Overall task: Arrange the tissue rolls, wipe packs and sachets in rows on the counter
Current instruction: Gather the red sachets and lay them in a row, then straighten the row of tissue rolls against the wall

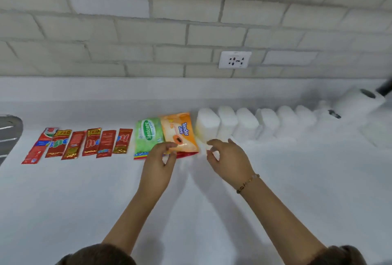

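Several red sachets [78, 143] lie side by side at the left of the white counter [84, 201]. To their right rest a green wipe pack [147, 135] and an orange wipe pack [179, 132], leaning against each other. A row of several white tissue rolls [246, 124] runs off to the right. My left hand [159, 164] pinches the near edge of the orange pack. My right hand [228, 157] hovers with fingers apart just before the leftmost roll [206, 125], holding nothing.
A larger paper roll [358, 102] lies on its side at the far right. A metal sink edge [8, 131] shows at the far left. A wall socket [235, 59] sits in the brick wall behind.
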